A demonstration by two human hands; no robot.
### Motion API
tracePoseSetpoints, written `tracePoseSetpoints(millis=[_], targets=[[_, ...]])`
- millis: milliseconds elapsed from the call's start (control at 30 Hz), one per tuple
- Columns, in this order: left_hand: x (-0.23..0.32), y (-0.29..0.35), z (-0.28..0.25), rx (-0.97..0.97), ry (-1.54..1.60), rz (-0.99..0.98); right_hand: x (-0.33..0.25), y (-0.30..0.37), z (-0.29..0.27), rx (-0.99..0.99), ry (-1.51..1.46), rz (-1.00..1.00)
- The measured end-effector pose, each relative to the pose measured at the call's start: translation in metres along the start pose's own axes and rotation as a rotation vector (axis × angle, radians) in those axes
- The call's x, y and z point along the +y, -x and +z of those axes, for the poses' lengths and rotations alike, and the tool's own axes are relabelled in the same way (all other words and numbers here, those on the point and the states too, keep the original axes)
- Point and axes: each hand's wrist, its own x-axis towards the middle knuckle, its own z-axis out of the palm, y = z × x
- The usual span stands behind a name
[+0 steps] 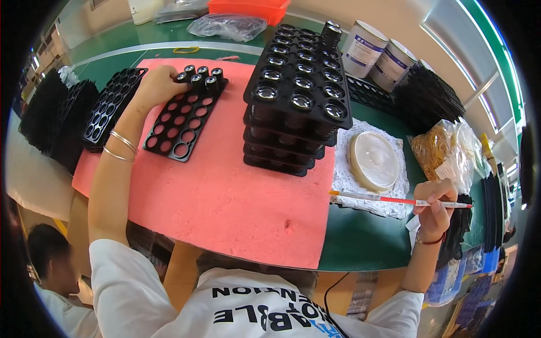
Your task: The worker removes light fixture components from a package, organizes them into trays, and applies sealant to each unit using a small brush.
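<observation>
Hands busy at a green table [360, 242] covered mostly by a pink foam mat [225, 191]. Left hand [158, 84] in the upper left of the frame, fingers curled and pressed together over the far end of a flat black tray [183, 121] with round holes, fingertips touching a cluster of small black lens caps [201, 77] seated in its top rows; lower holes showing pink through them. Two thin bangles [119, 145] on the left wrist. Right hand [435, 205] at the right middle of the frame, thumb and fingers pinching a thin white-and-red pen [394, 199], held level and pointing left, tip above the edge of a white lacy cloth [369, 169]. On that cloth, a round cream-coloured disc [373, 160]. Centre top, a stack of black trays [296, 101] filled with glassy lenses, standing on the mat just right of the flat tray. More empty black trays [110, 104] at the mat's left edge. Upper right, two white tubs [377, 56], a bag of rubber bands [442, 149] below them. Upper middle, an orange bin [248, 8] and a clear plastic bag [225, 25]. Lower left corner, another person's head [48, 253].
</observation>
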Motion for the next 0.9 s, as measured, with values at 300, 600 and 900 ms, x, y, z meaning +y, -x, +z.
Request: tracePoseSetpoints(millis=[300, 600, 900], targets=[[-0.013, 0.001, 0.0, 0.051, -0.028, 0.036, -0.003, 0.001, -0.001, 0.013, -0.036, 0.031], [0.089, 0.039, -0.049, 0.309, 0.126, 0.382, -0.002, 0.001, -0.01, 0.064, -0.05, 0.114], [0.22, 0.018, -0.036, 0.146, -0.001, 0.623, -0.005, -0.002, -0.019, 0.122, -0.065, 0.154]])
